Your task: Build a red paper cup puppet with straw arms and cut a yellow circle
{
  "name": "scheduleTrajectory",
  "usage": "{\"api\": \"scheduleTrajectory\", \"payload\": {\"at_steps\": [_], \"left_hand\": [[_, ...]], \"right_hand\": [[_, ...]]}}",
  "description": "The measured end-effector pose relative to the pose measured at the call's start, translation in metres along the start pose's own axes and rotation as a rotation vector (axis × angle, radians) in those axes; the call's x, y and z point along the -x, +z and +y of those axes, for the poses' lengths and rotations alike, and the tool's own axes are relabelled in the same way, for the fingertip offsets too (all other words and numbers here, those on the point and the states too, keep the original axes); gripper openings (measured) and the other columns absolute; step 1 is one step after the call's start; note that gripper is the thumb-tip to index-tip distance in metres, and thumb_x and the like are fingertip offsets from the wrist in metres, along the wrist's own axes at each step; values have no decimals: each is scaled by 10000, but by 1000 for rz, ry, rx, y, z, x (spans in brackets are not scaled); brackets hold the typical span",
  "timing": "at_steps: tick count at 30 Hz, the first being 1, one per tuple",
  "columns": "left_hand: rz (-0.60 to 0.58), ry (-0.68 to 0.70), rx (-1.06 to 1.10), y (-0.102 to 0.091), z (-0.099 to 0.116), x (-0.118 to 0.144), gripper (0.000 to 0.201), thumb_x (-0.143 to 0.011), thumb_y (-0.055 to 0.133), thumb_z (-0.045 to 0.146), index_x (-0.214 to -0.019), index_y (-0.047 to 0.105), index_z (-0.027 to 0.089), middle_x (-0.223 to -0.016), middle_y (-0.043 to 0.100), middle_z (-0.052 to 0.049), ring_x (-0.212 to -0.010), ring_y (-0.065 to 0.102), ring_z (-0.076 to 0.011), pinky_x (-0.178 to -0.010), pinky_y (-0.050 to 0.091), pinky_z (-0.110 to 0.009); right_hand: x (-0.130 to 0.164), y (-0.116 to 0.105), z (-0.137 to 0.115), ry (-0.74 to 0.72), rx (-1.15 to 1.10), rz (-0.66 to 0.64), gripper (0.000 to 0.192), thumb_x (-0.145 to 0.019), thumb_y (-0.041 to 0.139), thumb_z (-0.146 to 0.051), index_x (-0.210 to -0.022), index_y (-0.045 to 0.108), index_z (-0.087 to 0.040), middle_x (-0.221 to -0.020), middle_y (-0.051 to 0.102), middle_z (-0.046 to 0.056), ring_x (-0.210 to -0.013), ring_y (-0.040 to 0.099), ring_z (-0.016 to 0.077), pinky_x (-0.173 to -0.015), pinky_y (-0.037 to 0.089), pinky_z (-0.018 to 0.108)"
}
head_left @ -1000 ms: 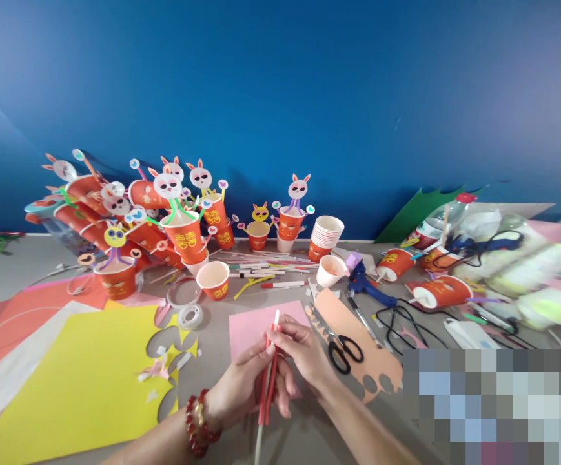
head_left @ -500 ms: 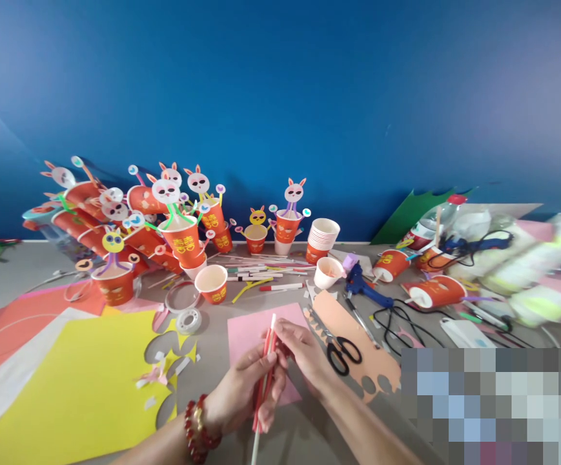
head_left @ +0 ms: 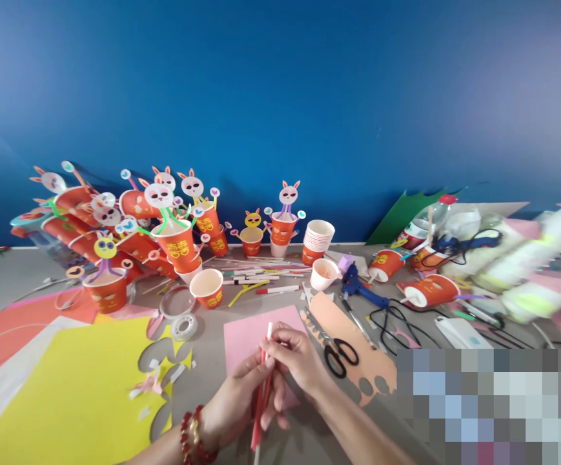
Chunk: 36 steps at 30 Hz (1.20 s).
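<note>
Head view: a deep blue wall backs a grey table [head_left: 212,361] crowded with craft supplies. Your left hand [head_left: 239,403], with a red bead bracelet [head_left: 190,436] at the wrist, is closed around a bundle of thin red and white straws [head_left: 262,403], which stands nearly upright, tilted slightly. Your right hand [head_left: 295,355] is pinched shut on the upper part of the same bundle, where one white straw tip sticks out above the fingers. The bundle sits low and centre in the view, over the near edge of a pink paper sheet [head_left: 246,332] lying flat on the table.

Left of your hands lies a large yellow sheet [head_left: 71,394] with cut-out holes along its right edge, and just beyond that edge a roll of clear tape [head_left: 184,327]. Orange-red sheets [head_left: 13,329] lie further left. Right of your hands, black-handled scissors [head_left: 341,355] rest on a peach paper strip [head_left: 352,336] with punched holes. Behind that lies a blue glue gun [head_left: 360,289] with its black cord.

Toward the wall stand many red paper cups topped with bunny faces [head_left: 159,223], a stack of plain cups [head_left: 317,240], and one open cup [head_left: 207,287] nearer you. Loose straws and markers [head_left: 261,271] lie scattered between them. The lower right corner is blurred out.
</note>
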<state>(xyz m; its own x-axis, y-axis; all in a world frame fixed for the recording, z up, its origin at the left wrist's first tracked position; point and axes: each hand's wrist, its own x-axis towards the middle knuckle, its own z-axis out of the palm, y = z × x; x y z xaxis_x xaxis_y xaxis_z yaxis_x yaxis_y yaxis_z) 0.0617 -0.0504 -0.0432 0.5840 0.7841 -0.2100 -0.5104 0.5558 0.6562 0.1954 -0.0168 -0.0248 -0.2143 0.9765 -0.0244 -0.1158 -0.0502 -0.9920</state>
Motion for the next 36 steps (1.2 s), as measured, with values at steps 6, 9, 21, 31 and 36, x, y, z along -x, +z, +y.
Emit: {"api": "scheduleTrajectory", "payload": {"at_steps": [6, 9, 21, 31, 36], "left_hand": [[22, -41, -24, 1, 0, 4, 268, -932, 580, 395, -908, 616, 131, -632, 626, 5, -318, 430, -31, -426, 579, -255], [36, -45, -35, 3, 2, 4, 290, -917, 598, 410, -884, 625, 123, -700, 665, -41, -400, 555, -78, -451, 572, -235], [53, -140, -29, -1, 5, 4, 368, -832, 674, 515, -826, 547, 170, -523, 377, 106, -361, 133, -14, -329, 345, -131], [123, -148, -109, 1, -1, 10, 497, -742, 699, 645, -803, 471, 207, -526, 300, 124, -391, 79, -21, -335, 47, -145], [100, -148, -117, 6, 1, 11, 501, -743, 692, 653, -780, 448, 216, -512, 275, 128, -378, 82, -20, -323, 65, -148]], "right_hand": [[2, 3, 1, 20, -57, 1, 439, -758, 771, -462, -537, 553, -150, -679, 498, -46, -389, 389, 15, -362, 248, 199], [2, 3, 3, 63, -77, 18, 426, -751, 765, -500, -575, 591, -153, -683, 507, -47, -362, 411, 20, -318, 273, 186], [-1, 1, 10, 34, -72, -9, 420, -769, 771, -446, -556, 590, -132, -698, 538, -35, -349, 470, 12, -322, 264, 169], [1, 3, 10, 149, -247, -35, 393, -723, 812, -432, -576, 630, -116, -554, 597, -25, -351, 501, 42, -334, 353, 153], [3, 2, 4, 195, -333, -89, 376, -733, 805, -413, -584, 623, -120, -507, 600, -27, -326, 491, 42, -328, 341, 147]]}}
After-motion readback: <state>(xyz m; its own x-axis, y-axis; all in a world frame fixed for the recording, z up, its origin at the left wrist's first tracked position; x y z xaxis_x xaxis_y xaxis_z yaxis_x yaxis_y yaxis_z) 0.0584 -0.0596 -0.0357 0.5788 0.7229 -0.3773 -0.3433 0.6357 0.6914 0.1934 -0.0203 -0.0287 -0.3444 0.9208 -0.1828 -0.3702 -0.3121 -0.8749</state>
